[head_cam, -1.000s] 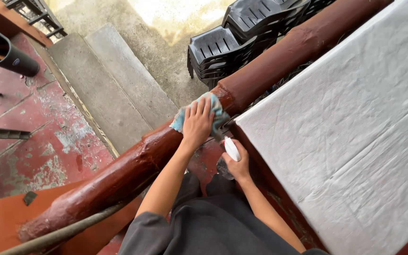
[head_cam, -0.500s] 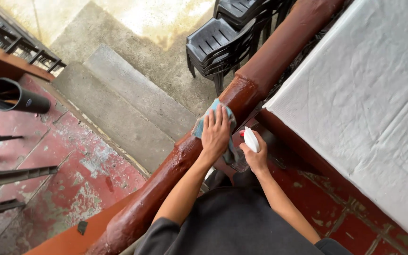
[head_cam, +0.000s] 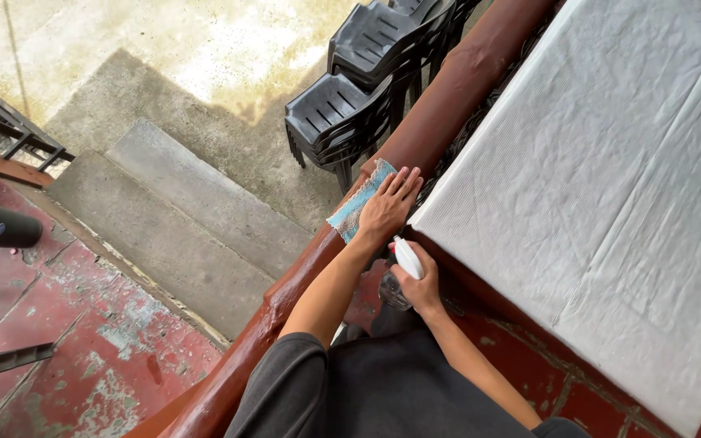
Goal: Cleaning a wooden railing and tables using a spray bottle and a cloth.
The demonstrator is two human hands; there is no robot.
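Cloth (head_cam: 357, 207), light blue, sits draped over the top of the reddish-brown railing (head_cam: 448, 97), pinned there by the left hand (head_cam: 387, 207) with fingers spread flat, probably so it grips the rounded surface. Right hand (head_cam: 423, 288) is wrapped around a clear spray bottle (head_cam: 399, 272) with a white head, kept low beside the white-covered table (head_cam: 610, 186). Black plastic chairs (head_cam: 359, 89) are stacked just past the rail.

The left hand (head_cam: 389, 207) has slid the blue cloth (head_cam: 357, 204) further up along the reddish-brown railing (head_cam: 448, 97), so both now lie closer to the stacked black plastic chairs (head_cam: 359, 97) than a second ago. The right hand (head_cam: 419, 284) has followed with its spray bottle (head_cam: 403, 268), keeping just beside the corner of the white tablecloth (head_cam: 594, 178).
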